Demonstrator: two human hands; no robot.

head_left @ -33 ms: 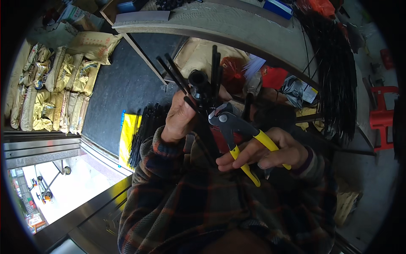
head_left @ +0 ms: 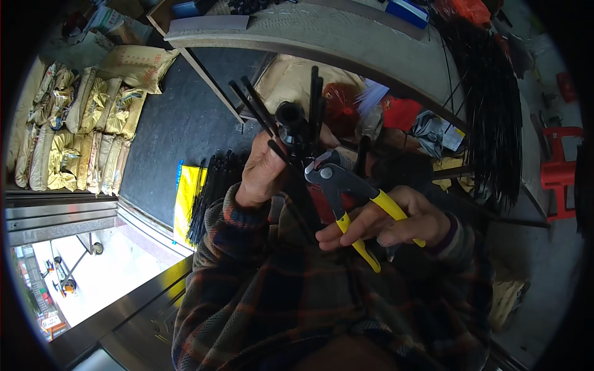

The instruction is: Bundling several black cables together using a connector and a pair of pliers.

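Observation:
A black fitting with a hollow round end [head_left: 291, 117] points upward in front of my chest, with several thin black rods standing out around it. My left hand [head_left: 262, 172] is closed around the fitting from its left side. My right hand [head_left: 405, 224] grips a pair of pliers [head_left: 349, 183] with dark jaws and yellow handles. The handles are spread apart between my fingers. The jaw end meets the right side of the fitting, just below the rods; what lies between the jaws is too small to make out.
A worktable [head_left: 322, 31] stretches across the far side, bearing a blue box [head_left: 407, 11]. Long black rods [head_left: 492, 123] hang off its right end. Another black bundle [head_left: 213, 195] lies left, beside a yellow bag [head_left: 189, 204]. Stacked sacks [head_left: 80, 136] stand far left, a red stool [head_left: 560, 173] right.

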